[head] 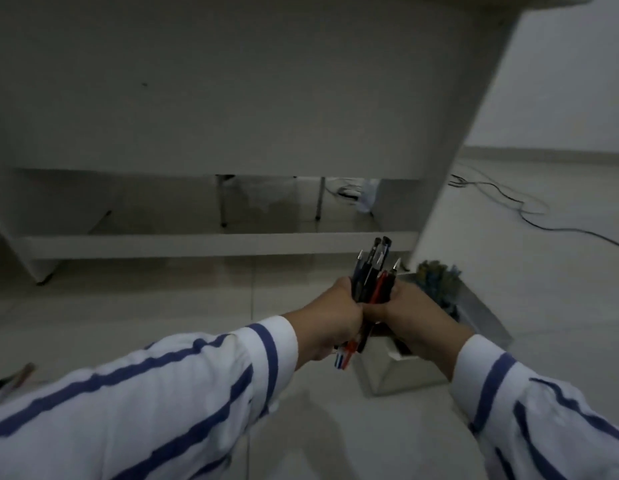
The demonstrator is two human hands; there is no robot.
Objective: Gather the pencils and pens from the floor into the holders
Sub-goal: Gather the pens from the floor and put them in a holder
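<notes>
A bundle of pens (pixel 373 271), black, blue and red, stands upright between my two hands above the floor. My left hand (pixel 330 318) grips the bundle from the left and my right hand (pixel 417 315) grips it from the right, thumbs nearly touching. The pens' lower ends stick out below my left hand. Right under my hands a white box-shaped holder (pixel 387 370) sits on the floor. Behind it stands a grey holder (pixel 481 315) with greenish items in it. A few more pens or pencils (pixel 13 379) lie on the floor at the far left.
A white desk panel (pixel 231 98) and its low crossbar (pixel 197 244) rise straight ahead, with metal legs behind. The desk's slanted side panel (pixel 474 133) stands just beyond the holders. Black cables (pixel 529 206) trail over the tiled floor at the right.
</notes>
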